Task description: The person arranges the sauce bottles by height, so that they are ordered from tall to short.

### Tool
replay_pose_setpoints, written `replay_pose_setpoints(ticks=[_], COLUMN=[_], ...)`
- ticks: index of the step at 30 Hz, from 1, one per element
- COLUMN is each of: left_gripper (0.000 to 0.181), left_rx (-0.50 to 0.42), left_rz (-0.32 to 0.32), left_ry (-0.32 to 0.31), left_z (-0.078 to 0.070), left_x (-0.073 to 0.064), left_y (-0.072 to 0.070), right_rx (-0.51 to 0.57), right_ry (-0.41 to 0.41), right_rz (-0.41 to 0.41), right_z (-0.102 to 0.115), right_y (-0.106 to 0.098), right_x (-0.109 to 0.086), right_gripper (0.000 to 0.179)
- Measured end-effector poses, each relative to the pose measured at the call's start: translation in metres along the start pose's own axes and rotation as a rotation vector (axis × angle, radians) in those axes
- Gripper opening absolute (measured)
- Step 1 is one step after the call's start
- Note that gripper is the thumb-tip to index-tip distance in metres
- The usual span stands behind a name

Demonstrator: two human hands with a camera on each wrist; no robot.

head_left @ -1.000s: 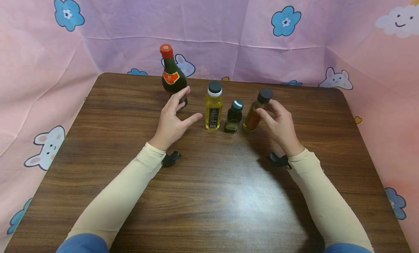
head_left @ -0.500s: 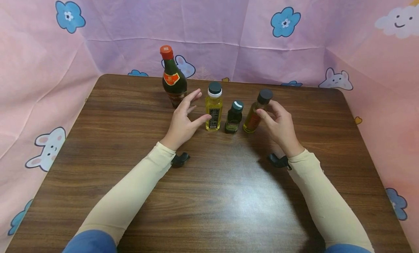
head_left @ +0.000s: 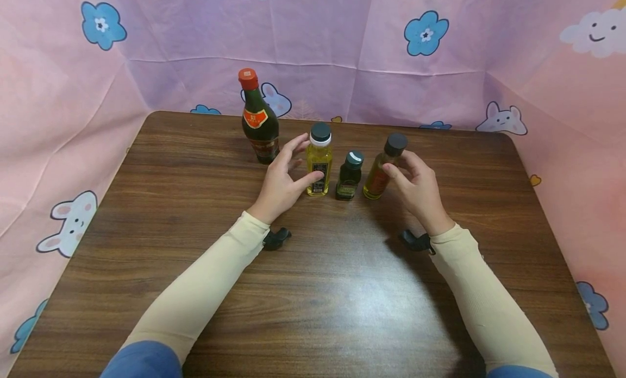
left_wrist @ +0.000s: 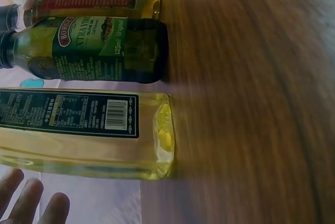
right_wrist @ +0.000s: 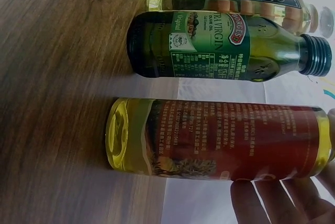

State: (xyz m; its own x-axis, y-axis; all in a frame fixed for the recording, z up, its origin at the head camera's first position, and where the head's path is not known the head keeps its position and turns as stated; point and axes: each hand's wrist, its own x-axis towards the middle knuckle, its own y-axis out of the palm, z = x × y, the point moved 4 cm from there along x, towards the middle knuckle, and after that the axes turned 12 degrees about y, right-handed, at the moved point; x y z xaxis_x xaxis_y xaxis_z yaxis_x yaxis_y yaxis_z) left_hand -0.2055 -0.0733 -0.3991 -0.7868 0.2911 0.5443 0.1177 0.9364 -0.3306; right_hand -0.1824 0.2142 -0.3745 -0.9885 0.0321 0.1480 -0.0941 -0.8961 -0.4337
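Observation:
My left hand (head_left: 282, 183) reaches around a tall bottle of yellow oil (head_left: 319, 155), its thumb overlapping the dark label in the head view. In the left wrist view its fingertips (left_wrist: 30, 195) are spread a little apart from the glass. My right hand (head_left: 421, 189) holds a slimmer, red-labelled oil bottle (head_left: 378, 175) near its upper part, thumb in front and fingers behind. That bottle leans slightly and has a black cap. Between these two stands a small green olive oil bottle (right_wrist: 209, 46), marked Borges. All three bases are at the tabletop.
A dark bottle with a red cap (head_left: 260, 129) stands at the back left of the wooden table (head_left: 313, 291). A pink and purple printed cloth (head_left: 313, 36) encloses the back and sides. Black straps (head_left: 277, 238) stick out below the wrists.
My left hand has moved right, from near the red-capped bottle to around the tall yellow oil bottle. The right hand and all the bottles have stayed in place.

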Motion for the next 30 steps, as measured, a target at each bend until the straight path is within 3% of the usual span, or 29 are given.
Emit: replay_pose_setpoints(ticks=[4, 12, 30], left_gripper=[0.077, 0.069, 0.068], left_rx=[0.000, 0.049, 0.080], left_rz=[0.002, 0.026, 0.025], left_ry=[0.000, -0.065, -0.064], left_z=[-0.0001, 0.0003, -0.0012], left_x=[0.0012, 0.0009, 0.0000], left_y=[0.0017, 0.0023, 0.0019], right_rx=[-0.007, 0.000, -0.009], right_ry=[0.010, 0.012, 0.004], right_rz=[0.001, 0.003, -0.004], right_z=[-0.0005, -0.0011, -0.0014], right_y=[0.0004, 0.0007, 0.0003], right_x=[-0.0002, 0.0003, 0.0001], right_gripper=[0.034, 0.034, 0.033])
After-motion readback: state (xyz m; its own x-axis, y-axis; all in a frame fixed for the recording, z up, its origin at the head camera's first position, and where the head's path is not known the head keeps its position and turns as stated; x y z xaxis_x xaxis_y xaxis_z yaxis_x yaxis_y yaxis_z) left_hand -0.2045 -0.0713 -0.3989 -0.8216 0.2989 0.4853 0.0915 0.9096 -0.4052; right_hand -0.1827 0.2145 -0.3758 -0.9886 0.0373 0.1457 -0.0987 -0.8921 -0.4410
